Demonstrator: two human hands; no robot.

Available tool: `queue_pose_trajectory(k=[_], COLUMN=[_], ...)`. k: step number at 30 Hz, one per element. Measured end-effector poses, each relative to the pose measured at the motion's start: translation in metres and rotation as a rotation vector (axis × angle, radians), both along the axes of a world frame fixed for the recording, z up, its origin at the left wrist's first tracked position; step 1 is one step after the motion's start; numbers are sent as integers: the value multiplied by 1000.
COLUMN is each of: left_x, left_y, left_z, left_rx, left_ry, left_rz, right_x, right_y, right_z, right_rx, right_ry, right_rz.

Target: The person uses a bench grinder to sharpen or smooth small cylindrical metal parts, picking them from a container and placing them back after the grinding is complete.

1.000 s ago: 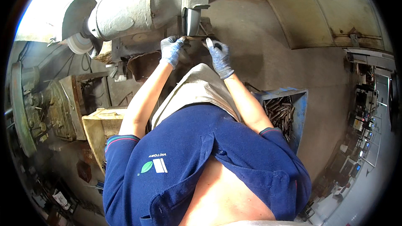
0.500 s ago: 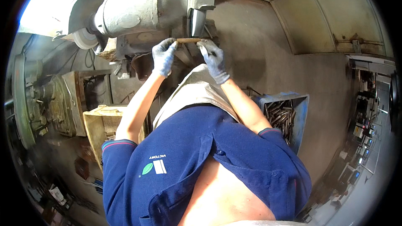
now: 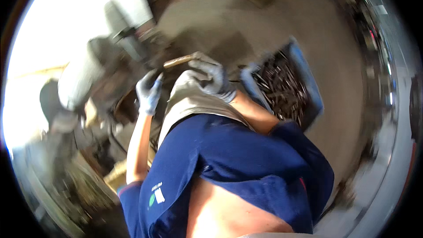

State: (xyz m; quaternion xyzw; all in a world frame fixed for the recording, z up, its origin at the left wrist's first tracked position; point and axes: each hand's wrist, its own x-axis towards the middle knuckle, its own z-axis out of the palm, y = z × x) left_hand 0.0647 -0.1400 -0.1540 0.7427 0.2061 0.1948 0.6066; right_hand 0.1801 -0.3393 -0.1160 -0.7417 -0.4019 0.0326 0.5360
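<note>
A short tan-brown bar (image 3: 178,61) is held at its right end by my right hand (image 3: 211,78), in a grey-blue work glove, above my lap. The bar's other end points left, toward the machine, and is free. My left hand (image 3: 150,90), gloved the same way, is below and left of the bar and no longer touches it. Its thumb and fingers are apart and hold nothing I can see. Beyond the left hand stands the grinding machine (image 3: 77,81), blurred by motion. Its narrow grey guard (image 3: 132,46) slants down toward the hands.
To my right a blue crate (image 3: 313,89) holds many dark metal pieces (image 3: 282,86). A pale yellow bin (image 3: 116,175) shows partly behind my left forearm. More machinery (image 3: 70,185) stands blurred at the lower left. A light apron (image 3: 185,92) covers my lap.
My view has swung right, toward the blue crate. The left hand has let go of the bar, which the right hand has carried away from the machine.
</note>
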Motion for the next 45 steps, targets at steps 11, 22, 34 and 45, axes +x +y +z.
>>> queue_pose_trajectory(k=[11, 22, 34, 45], left_x=[-30, -51, -183, -453], left_y=[-22, -5, -5, -63], left_z=[-94, -123, -74, -136], left_rx=[-248, -203, -139, 39], left_ry=[478, 259, 354, 875], left_rz=[-304, -397, 436, 1076], right_x=[5, 57, -1, -17], right_y=[-201, -168, -39, 55], right_z=[-26, -76, -159, -109], right_rx=[397, -268, -615, -774], right_ry=[319, 89, 884, 721], right_rz=[-985, -890, 415, 595])
